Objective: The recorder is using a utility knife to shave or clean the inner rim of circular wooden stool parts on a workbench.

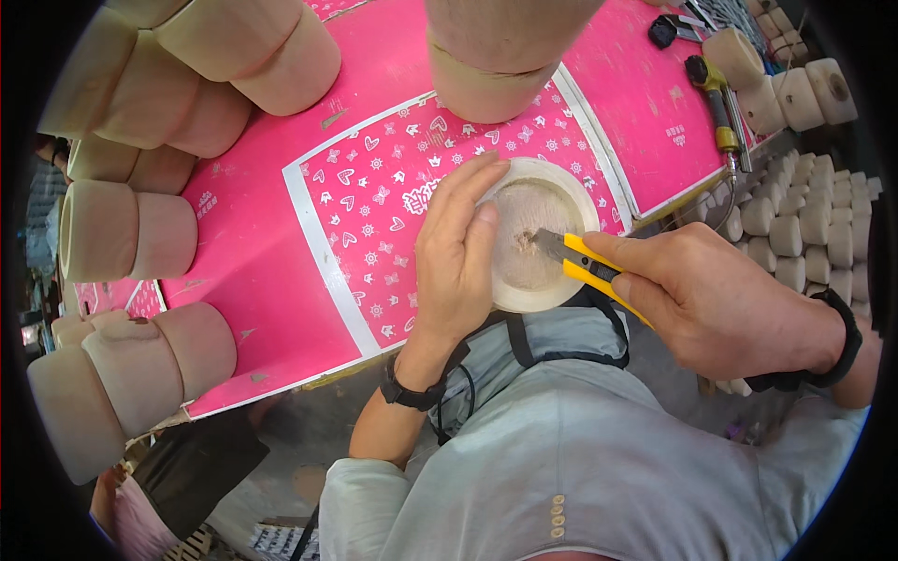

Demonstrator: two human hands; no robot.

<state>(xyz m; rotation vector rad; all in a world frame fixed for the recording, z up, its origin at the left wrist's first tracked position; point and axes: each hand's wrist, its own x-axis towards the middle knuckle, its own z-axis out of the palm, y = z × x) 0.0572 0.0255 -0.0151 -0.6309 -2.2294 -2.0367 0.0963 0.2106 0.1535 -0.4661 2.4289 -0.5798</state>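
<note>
The left hand (458, 257) hid the wooden cup's (538, 238) left rim; the right hand (716, 304) covered most of the knife's (585, 265) yellow handle.

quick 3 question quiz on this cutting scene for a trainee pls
1. True or false: the right hand holds a yellow knife.
2. What does the left hand steady? A) cup B) hammer C) book
3. What colour is the table?

Key: 1 true; 2 A, the knife tip is inside the cup; 3 pink.
</note>
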